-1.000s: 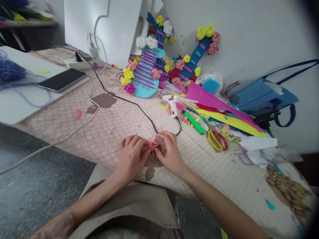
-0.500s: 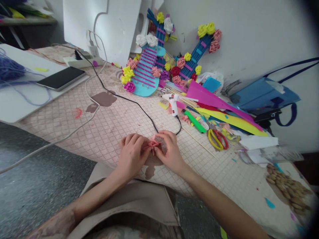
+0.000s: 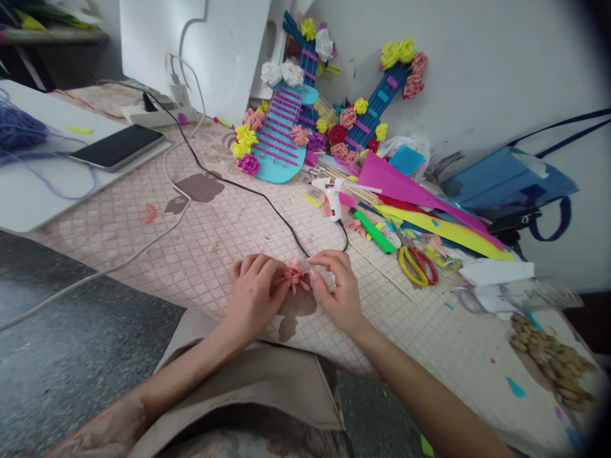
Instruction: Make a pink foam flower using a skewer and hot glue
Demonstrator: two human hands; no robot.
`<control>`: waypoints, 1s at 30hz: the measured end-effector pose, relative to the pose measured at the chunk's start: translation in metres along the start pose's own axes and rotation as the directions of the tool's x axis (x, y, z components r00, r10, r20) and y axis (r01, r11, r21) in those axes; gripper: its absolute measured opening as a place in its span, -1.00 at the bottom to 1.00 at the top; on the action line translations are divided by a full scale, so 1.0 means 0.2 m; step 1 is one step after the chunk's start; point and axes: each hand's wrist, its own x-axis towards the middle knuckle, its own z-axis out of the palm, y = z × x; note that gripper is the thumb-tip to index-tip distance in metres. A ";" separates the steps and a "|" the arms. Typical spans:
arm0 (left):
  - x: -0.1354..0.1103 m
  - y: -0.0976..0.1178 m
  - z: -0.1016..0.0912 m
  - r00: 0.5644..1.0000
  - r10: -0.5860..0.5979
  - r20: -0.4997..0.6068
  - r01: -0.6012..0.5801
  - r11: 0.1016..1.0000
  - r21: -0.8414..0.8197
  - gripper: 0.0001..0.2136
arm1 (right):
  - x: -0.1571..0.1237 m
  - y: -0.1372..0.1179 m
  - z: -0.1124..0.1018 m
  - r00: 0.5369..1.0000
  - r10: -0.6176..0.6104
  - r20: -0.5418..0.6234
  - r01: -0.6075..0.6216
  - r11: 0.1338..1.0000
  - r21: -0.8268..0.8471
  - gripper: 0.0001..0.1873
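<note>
A small pink paper flower (image 3: pixel 296 276) with pointed petals is just above the quilted table cover (image 3: pixel 229 222), near the front edge. My left hand (image 3: pixel 255 286) pinches its left side between thumb and fingers. My right hand (image 3: pixel 338 286) is beside the flower's right side, thumb and forefinger apart, with a petal tip close to the thumb; whether they touch I cannot tell. Beyond my hands lies a white glue gun (image 3: pixel 333 197), its black cord (image 3: pixel 267 200) running left across the cover.
Right of the glue gun are a green cutter (image 3: pixel 375 233), scissors (image 3: pixel 414 266), a thin stick (image 3: pixel 382 273) and coloured sheets (image 3: pixel 415 184). Flower-trimmed paper decorations (image 3: pixel 281 130) lean at the back. A phone (image 3: pixel 117 147) lies left; peanuts (image 3: pixel 548 359) lie at the right edge.
My right hand has drawn slightly right, away from the flower, and its fingers have parted. More petals now show. The left hand keeps its pinch in the same place.
</note>
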 end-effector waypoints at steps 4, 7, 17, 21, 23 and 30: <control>0.00 0.00 0.00 1.000 0.005 -0.004 -0.005 1.000 0.001 -0.96 | 0.00 0.01 -0.01 0.999 0.023 -0.025 -0.022 0.999 0.029 -0.81; 0.00 0.00 0.00 1.000 0.008 -0.006 -0.008 1.000 0.012 -0.95 | 0.00 0.01 -0.01 0.999 0.031 -0.037 -0.030 0.999 0.034 -0.81; 0.00 0.01 0.01 1.000 -0.001 -0.010 0.002 1.000 0.010 -0.95 | -0.01 0.01 -0.01 0.992 0.121 0.035 -0.125 0.982 0.145 -0.81; 0.00 0.01 0.01 1.000 0.003 -0.018 -0.002 1.000 0.014 -0.95 | -0.01 0.01 -0.01 0.976 0.200 0.088 -0.214 0.957 0.193 -0.76; 0.00 0.01 0.01 1.000 0.002 -0.020 -0.001 1.000 0.012 -0.95 | -0.02 0.01 -0.01 0.972 0.210 0.106 -0.229 0.950 0.214 -0.74; 0.00 0.01 0.01 1.000 -0.010 -0.008 0.010 1.000 0.016 -0.93 | -0.04 0.02 0.00 0.970 0.238 0.050 -0.242 0.935 0.259 -0.77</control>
